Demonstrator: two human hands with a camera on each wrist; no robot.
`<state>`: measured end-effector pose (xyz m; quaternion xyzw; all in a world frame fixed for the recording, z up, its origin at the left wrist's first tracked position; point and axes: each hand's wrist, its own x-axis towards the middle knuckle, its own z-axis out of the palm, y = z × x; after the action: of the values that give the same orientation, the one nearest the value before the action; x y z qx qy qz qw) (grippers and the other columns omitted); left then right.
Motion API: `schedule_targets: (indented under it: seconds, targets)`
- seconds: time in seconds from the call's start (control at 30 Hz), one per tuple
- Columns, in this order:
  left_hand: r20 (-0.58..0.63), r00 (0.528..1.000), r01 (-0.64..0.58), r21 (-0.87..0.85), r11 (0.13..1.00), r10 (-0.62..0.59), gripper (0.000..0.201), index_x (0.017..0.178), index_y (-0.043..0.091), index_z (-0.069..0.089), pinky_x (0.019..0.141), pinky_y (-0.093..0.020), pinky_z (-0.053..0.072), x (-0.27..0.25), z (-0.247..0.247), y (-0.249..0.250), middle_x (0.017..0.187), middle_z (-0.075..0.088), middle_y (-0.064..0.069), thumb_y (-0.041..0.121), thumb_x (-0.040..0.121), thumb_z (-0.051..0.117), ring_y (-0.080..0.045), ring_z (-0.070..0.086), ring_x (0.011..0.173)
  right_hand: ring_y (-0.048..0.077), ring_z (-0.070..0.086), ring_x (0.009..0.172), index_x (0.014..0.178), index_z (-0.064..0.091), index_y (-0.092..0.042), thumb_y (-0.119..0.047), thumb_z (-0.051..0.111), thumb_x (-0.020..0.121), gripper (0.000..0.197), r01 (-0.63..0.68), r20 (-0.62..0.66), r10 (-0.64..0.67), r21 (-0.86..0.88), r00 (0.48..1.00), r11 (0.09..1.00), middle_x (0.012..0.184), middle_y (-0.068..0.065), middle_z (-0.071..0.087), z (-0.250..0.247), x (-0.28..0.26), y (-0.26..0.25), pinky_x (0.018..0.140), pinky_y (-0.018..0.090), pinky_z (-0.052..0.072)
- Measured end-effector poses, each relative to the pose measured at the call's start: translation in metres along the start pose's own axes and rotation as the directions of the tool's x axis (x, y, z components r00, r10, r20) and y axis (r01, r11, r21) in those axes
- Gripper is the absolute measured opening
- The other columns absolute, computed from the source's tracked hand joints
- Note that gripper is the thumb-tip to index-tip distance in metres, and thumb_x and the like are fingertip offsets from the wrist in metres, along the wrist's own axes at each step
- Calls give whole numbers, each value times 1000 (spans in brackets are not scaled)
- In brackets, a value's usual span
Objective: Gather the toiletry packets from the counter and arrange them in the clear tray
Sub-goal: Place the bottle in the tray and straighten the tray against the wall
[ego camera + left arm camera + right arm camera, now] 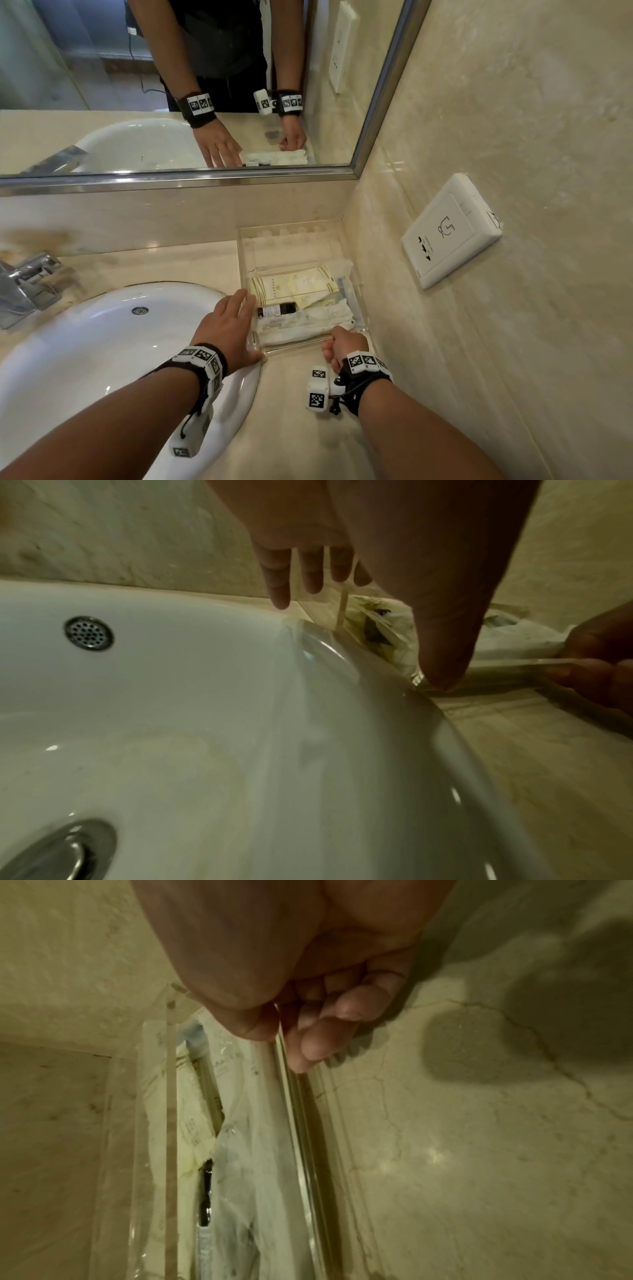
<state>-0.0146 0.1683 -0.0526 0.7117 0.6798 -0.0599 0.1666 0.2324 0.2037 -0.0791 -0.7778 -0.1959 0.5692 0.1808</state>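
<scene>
Left hand (228, 325) lies flat, fingers straight against the clear tray's (356, 274) left wall; right hand (344, 346) pinches its near rim. Packets (301, 289) inside, counter's (294, 428) far-right corner.

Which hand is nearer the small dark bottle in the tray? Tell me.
Left. The left hand lies flat against the clear tray's left wall, right beside the dark bottle. The right hand pinches the tray's near wall, with a white packet between it and the bottle.

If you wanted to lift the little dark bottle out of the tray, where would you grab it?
Probably round its middle, from above. The bottle lies on its side in the tray, wedged between packets, so only its top face is free.
</scene>
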Motion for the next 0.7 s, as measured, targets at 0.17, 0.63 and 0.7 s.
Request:
schedule_targets:
  seconds: [0.17,0.63,0.7]
  targets:
    - [-19,1000,-15,-39,999,14,115,156,18,7,116,-36,32,5,-1,-3,164,-1,-2,68,72,66,-23,12,149,16,52,44,71,69,-1,-19,52,91,31,-1,-3,1,18,1000,1000,55,5,66,7,1,-9,41,20,33]
    - [-53,999,-4,-151,989,-4,81,148,23,29,95,-32,51,28,-14,-9,158,17,3,44,82,71,-20,44,133,17,50,44,69,71,-2,-22,53,90,35,25,19,-25,1,1000,1000,56,6,67,24,15,-38,40,21,33]
    - [-47,999,7,-152,988,-15,78,147,23,30,91,-32,53,31,-15,-9,157,18,4,42,83,70,-20,48,129,16,52,44,70,71,-3,-22,52,91,34,34,16,-34,9,999,999,56,5,67,26,17,-42,39,21,33]
